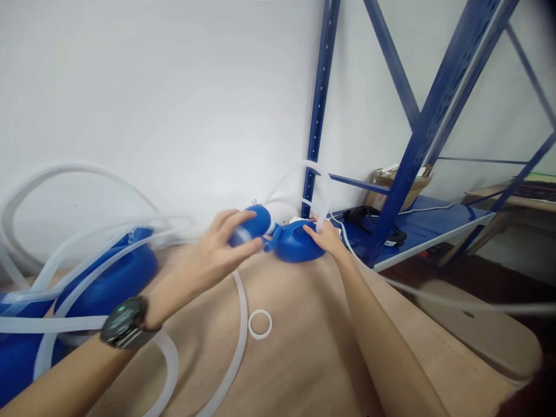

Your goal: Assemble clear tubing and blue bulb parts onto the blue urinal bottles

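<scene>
My left hand, with a black watch on its wrist, is curled round a rounded blue plastic part; motion blurs it a little. Just right of that part, a blue plastic container sits on the brown-covered table, with a small blue fitting at its left side. My right hand grips the container's right side, thumb on top and the other fingers mostly hidden. A whitish translucent hose comes down at this hand; whether the fingers touch it I cannot tell.
A white ring lies on the table beside a curved hose. More blue containers and looping hoses crowd the left. At right stand a blue metal rack, a cardboard box, a white cable and a stool.
</scene>
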Action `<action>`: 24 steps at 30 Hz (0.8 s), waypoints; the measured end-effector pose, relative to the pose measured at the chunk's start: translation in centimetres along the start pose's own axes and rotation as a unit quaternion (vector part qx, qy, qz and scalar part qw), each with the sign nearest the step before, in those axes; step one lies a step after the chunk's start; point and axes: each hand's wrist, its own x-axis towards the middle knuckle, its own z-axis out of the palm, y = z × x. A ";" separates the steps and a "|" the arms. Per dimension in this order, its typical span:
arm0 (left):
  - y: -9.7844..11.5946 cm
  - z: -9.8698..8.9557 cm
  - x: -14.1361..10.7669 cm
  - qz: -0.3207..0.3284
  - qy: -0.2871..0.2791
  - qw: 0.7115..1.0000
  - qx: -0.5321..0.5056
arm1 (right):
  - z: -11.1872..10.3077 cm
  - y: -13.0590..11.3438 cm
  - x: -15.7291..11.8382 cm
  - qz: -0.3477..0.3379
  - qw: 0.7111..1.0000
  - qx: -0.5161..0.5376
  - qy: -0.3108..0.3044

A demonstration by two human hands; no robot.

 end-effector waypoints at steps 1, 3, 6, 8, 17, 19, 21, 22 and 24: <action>0.3 1.5 0.4 0.019 -0.017 1.000 0.003 | -0.1 0.0 0.1 0.008 1.000 0.017 -0.002; 0.9 4.5 1.1 0.072 -0.042 0.996 0.006 | -0.2 -0.1 0.0 0.014 0.998 0.059 -0.020; 1.4 8.2 2.2 0.150 -0.075 0.986 0.009 | 0.0 -0.5 -0.2 0.009 0.991 0.120 -0.057; 1.4 9.9 2.9 0.179 -0.096 0.979 0.009 | 0.1 -0.7 -0.4 0.013 0.986 0.153 -0.070; 0.3 13.0 5.5 0.213 -0.177 0.961 0.022 | -0.1 -0.6 -1.2 0.064 0.962 0.246 -0.097; 0.3 13.4 5.1 0.189 -0.189 0.963 0.030 | 0.1 -0.4 -1.1 0.076 0.960 0.254 -0.093; 0.7 13.5 4.3 0.149 -0.197 0.968 0.040 | 0.2 -0.3 -1.0 0.087 0.959 0.253 -0.089; 1.0 13.5 3.8 0.128 -0.201 0.970 0.044 | 0.2 -0.2 -1.0 0.090 0.960 0.250 -0.086; 2.1 13.1 2.9 0.092 -0.208 0.973 0.044 | 0.1 -0.1 -0.9 0.094 0.963 0.239 -0.080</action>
